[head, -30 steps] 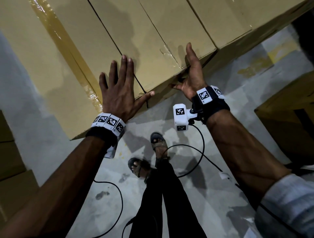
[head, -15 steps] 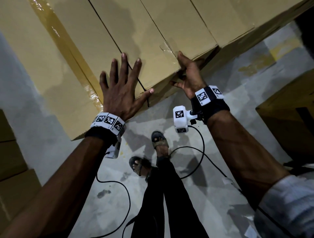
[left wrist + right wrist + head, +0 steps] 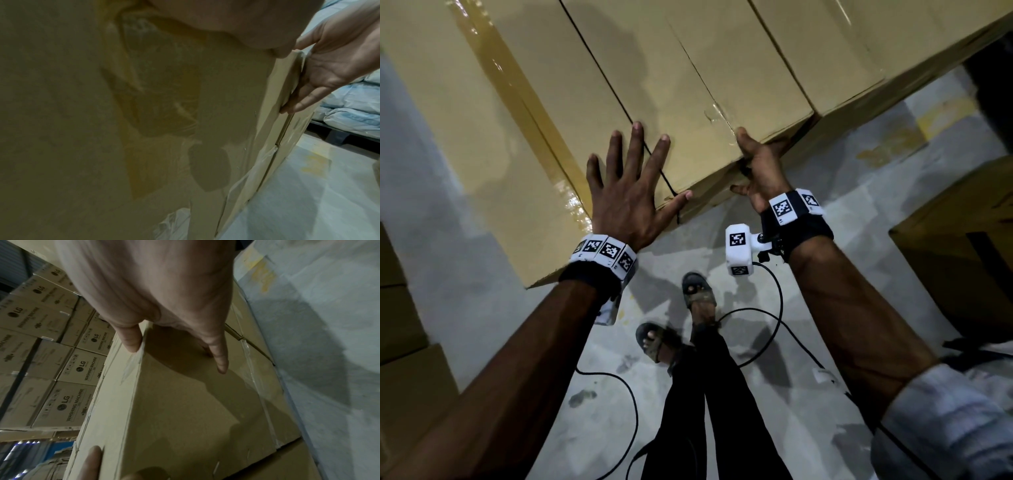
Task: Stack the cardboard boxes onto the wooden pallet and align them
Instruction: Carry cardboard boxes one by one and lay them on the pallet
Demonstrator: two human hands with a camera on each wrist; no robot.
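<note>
Several plain cardboard boxes (image 3: 688, 102) stand packed side by side, seen from above. My left hand (image 3: 630, 192) lies flat on their tops with fingers spread, straddling the dark seam between two boxes, thumb at the near edge. My right hand (image 3: 760, 168) is at the near right corner of the same box (image 3: 185, 402), its straight fingers (image 3: 218, 356) pressed against the side face. The left wrist view shows that right hand (image 3: 339, 56) with its palm on the box's edge (image 3: 287, 97). No pallet shows under the boxes.
A wide taped box (image 3: 482, 137) adjoins on the left. More boxes stand at the right (image 3: 962, 257) and far left (image 3: 400, 342). Black cables (image 3: 774, 325) trail over the grey floor by my sandalled feet (image 3: 698, 294). Printed washing-machine cartons (image 3: 51, 353) are stacked behind.
My right hand has slid back from the box's top toward its near corner and side. The left hand has stayed flat on top, its fingers spreading slightly.
</note>
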